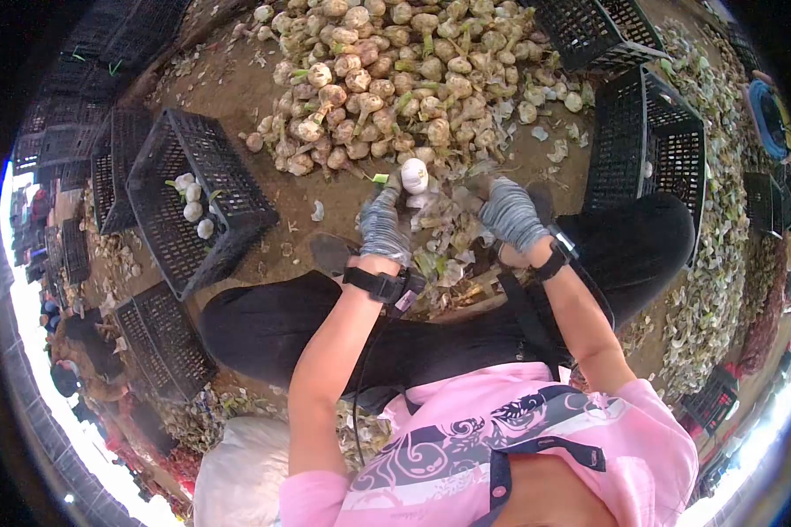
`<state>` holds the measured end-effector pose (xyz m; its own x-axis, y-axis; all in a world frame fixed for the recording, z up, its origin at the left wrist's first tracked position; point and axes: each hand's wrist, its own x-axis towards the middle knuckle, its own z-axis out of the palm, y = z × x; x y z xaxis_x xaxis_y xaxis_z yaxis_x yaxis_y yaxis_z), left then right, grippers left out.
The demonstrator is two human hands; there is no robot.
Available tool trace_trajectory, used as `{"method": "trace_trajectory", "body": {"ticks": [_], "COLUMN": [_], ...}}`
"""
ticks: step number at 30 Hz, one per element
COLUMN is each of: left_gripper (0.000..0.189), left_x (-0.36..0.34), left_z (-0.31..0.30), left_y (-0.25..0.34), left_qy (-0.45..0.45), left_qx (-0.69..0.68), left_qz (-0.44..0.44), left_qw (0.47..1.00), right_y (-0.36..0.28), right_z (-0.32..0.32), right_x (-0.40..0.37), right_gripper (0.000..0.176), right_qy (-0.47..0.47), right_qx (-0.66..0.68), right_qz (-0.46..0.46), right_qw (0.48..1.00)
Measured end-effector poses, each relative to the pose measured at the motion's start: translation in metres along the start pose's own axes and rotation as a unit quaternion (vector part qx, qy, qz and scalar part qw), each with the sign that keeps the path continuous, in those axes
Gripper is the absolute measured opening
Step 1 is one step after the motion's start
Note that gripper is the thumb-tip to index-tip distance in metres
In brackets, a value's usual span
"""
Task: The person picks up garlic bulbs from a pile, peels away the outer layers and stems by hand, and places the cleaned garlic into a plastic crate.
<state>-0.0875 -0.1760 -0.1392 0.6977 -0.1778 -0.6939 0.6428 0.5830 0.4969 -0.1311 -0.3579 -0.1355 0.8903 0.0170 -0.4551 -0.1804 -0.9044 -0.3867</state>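
My left hand (384,224), in a grey glove, grips a white peeled garlic bulb (414,175) and holds it up in front of me. My right hand (510,213), also gloved, is curled just to the right of the bulb, over a heap of trimmed skins and stalks (444,241); whether it holds anything I cannot tell. A big pile of unpeeled garlic bulbs (395,79) lies on the dirt beyond both hands. I am squatting, with black trousers and a pink shirt in view.
A black plastic crate (228,180) at my left holds a few peeled white bulbs (193,206). More black crates stand at right (668,149) and top right (593,31). Garlic waste (721,176) covers the ground at right. A white sack (237,474) lies behind me.
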Motion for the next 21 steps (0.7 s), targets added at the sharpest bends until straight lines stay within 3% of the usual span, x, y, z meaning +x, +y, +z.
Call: {"method": "trace_trajectory", "body": {"ticks": [1,3,5,6,7,9,10,11,13,15,16,18,19,20,21], "left_gripper": [0.026,0.02,0.014,0.014,0.014,0.013,0.013,0.013,0.016,0.019,0.025,0.025,0.026,0.032,0.032], "left_x": [-0.006,-0.013,-0.015,-0.017,-0.019,-0.016,-0.013,-0.01,-0.013,-0.016,-0.017,-0.018,-0.021,-0.023,-0.009], "left_z": [0.002,0.009,0.011,0.011,0.01,0.01,0.007,0.005,0.01,0.013,0.011,0.008,0.009,0.009,-0.007], "left_y": [-0.001,-0.004,-0.008,-0.009,-0.01,-0.013,-0.015,-0.016,-0.014,-0.015,-0.019,-0.03,-0.033,-0.032,-0.041], "left_qy": [0.034,0.035,0.034,0.018,0.002,0.025,0.014,0.002,-0.004,-0.013,-0.106,-0.097,-0.09,-0.07,-0.071], "left_qx": [0.052,0.08,0.112,0.148,0.185,0.138,0.11,0.081,0.093,0.302,0.318,0.319,0.319,0.358,0.358], "left_qz": [0.026,0.04,0.057,0.065,0.073,0.083,0.083,0.082,0.075,0.045,0.024,0.008,-0.006,-0.032,-0.034], "left_qw": [0.998,0.995,0.991,0.987,0.98,0.987,0.99,0.993,0.993,0.952,0.942,0.943,0.943,0.93,0.93], "right_y": [-0.006,-0.02,-0.038,-0.038,-0.033,-0.01,0.006,0.017,0.025,0.024,0.024,0.027,0.032,0.041,0.053], "right_z": [0.001,-0.002,-0.009,-0.008,-0.008,-0.006,-0.004,0.003,0.007,0.02,0.023,0.021,0.009,-0.006,-0.019], "right_x": [-0.006,-0.015,-0.018,-0.017,-0.012,0.003,0.013,0.017,0.019,0.009,0.003,-0.002,-0.003,-0.003,-0.002], "right_gripper": [0.036,0.028,0.026,0.021,0.021,0.014,0.015,0.015,0.025,0.033,0.037,0.041,0.037,0.033,0.029], "right_qy": [0.075,0.15,0.255,0.249,0.25,0.328,0.301,0.303,0.206,0.177,0.133,0.088,0.102,0.11,0.109], "right_qx": [0.136,0.265,0.272,0.318,0.321,0.336,0.324,0.323,0.492,0.513,0.503,0.493,0.695,0.843,0.927], "right_qz": [-0.009,-0.012,-0.139,-0.164,-0.161,-0.056,0.013,0.013,-0.026,-0.058,-0.122,-0.184,-0.053,0.081,0.208], "right_qw": [0.988,0.952,0.917,0.9,0.899,0.881,0.897,0.897,0.846,0.838,0.845,0.846,0.709,0.52,0.291]}}
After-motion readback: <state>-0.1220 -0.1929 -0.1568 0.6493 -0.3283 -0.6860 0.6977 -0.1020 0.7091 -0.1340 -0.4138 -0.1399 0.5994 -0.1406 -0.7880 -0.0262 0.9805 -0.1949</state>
